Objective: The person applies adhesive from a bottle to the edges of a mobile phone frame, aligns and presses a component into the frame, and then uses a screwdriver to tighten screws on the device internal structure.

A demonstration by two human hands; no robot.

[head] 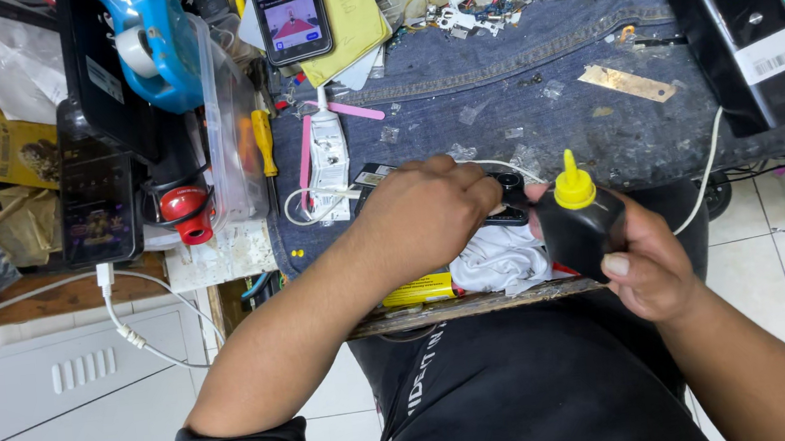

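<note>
Right hand (645,262), nearest the lens, was closed around a black squeeze bottle (580,230), yellow nozzle upright. Left hand (430,212) was curled over a small dark part (511,200) on the denim work cloth (534,89); its grip was hidden. Bottle sat just beside the part. Judgement: tip nozzle slowly, squeeze lightly, pin the part flat, keep the white cable (708,168) clear.

Black short-sleeved shirt (527,391); white lettering
</note>
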